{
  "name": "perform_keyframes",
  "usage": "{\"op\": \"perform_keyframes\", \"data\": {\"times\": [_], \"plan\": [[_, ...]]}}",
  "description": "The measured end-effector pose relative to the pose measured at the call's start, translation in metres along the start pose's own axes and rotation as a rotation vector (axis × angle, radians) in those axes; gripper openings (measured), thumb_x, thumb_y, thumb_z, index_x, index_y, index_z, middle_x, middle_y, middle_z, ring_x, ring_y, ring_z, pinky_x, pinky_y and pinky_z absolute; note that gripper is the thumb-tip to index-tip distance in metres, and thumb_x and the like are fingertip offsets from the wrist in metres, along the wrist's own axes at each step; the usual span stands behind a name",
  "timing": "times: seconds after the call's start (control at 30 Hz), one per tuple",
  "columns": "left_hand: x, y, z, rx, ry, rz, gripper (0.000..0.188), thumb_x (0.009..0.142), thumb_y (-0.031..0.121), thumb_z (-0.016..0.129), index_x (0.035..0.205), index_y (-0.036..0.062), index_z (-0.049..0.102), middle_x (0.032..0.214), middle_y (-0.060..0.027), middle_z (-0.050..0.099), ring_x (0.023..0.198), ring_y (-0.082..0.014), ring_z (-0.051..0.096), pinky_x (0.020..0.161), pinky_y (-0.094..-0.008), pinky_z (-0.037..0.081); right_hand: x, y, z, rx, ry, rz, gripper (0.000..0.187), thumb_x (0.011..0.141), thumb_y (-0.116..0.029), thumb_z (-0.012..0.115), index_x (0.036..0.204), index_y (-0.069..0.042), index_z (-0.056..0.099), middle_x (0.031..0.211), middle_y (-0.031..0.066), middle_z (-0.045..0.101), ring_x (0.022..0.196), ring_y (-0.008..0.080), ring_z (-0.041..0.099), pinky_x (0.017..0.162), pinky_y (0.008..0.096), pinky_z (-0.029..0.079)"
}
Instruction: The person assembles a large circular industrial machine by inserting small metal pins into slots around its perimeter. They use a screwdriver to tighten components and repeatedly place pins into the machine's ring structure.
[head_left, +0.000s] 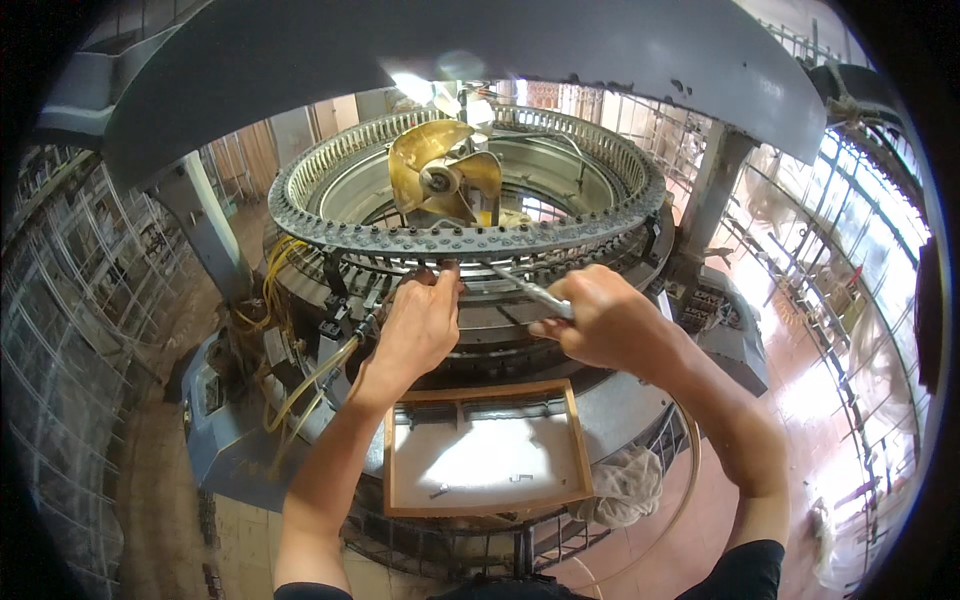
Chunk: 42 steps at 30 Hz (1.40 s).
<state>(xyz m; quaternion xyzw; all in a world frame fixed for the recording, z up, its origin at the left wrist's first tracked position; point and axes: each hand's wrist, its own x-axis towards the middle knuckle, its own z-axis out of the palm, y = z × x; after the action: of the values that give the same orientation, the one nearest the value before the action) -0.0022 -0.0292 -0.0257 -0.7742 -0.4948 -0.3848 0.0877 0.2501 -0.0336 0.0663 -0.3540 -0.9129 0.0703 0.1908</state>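
Note:
A large round knitting machine stands in front of me, its raised dark metal ring [455,240] studded with bolts along the top. Just under the ring's near edge is my left hand [420,322], its fingers drawn together against the machine; what they pinch, if anything, is hidden. My right hand [608,318] is closed around a slim silver rod-shaped tool [535,292]. The tool slants up and left, its far end at the slotted band below the ring, close to my left fingertips. Its exact kind does not show.
A wood-framed tray [490,505] holds small metal pieces and dark strips below my hands. A brass-coloured fan [440,175] sits inside the ring. Yellow hoses [300,395] hang at left, a grey upright [715,185] at right. Bundled cloth [625,488] lies beside the tray.

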Motion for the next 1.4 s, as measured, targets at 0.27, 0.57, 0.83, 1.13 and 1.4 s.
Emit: {"op": "perform_keyframes", "data": {"times": [0.27,0.57,0.83,1.13,1.4], "plan": [[0.004,0.003,-0.005,-0.029,-0.066,-0.068,0.015,0.102,0.006,0.054,0.113,-0.0035,0.056,0.097,-0.0261,0.074,0.088,-0.0457,0.070,0.074,-0.0487,0.053,-0.111,-0.002,0.010,0.291,0.212,0.265,0.024,0.088,-0.006,0.079,0.109,0.001,0.070,0.064,0.0184,0.055,0.054,0.0269,0.047,0.055,0.0388,0.042],[0.006,0.008,-0.005,-0.035,-0.083,-0.033,0.016,0.102,0.007,0.053,0.112,-0.0050,0.056,0.099,-0.0260,0.074,0.088,-0.0466,0.069,0.074,-0.0491,0.052,-0.120,0.013,0.036,0.444,0.197,0.194,0.016,0.093,-0.009,0.075,0.099,0.002,0.065,0.066,0.0162,0.046,0.060,0.0297,0.038,0.057,0.0384,0.042],[0.005,0.008,-0.008,-0.022,-0.133,-0.136,0.018,0.102,0.006,0.053,0.114,-0.0074,0.055,0.100,-0.0285,0.072,0.093,-0.0482,0.068,0.077,-0.0510,0.054,-0.079,0.008,0.034,0.347,0.120,0.021,0.024,0.094,-0.014,0.073,0.086,0.003,0.058,0.060,0.0228,0.053,0.059,0.0465,0.053,0.057,0.0487,0.044],[0.005,0.001,-0.007,-0.004,-0.130,-0.126,0.019,0.101,0.004,0.051,0.116,-0.0067,0.054,0.101,-0.0319,0.071,0.097,-0.0489,0.068,0.080,-0.0527,0.054,-0.069,0.001,0.036,0.275,0.135,0.085,0.026,0.091,-0.016,0.076,0.084,0.004,0.061,0.063,0.0265,0.057,0.065,0.0488,0.059,0.061,0.0501,0.048],[0.007,-0.003,-0.006,0.040,-0.180,-0.108,0.020,0.101,0.004,0.050,0.119,-0.0049,0.052,0.103,-0.0306,0.071,0.096,-0.0484,0.067,0.082,-0.0542,0.053,-0.073,0.005,0.034,0.277,0.108,0.099,0.025,0.091,-0.016,0.075,0.084,0.004,0.062,0.065,0.0267,0.057,0.067,0.0495,0.058,0.062,0.0503,0.047]]}}
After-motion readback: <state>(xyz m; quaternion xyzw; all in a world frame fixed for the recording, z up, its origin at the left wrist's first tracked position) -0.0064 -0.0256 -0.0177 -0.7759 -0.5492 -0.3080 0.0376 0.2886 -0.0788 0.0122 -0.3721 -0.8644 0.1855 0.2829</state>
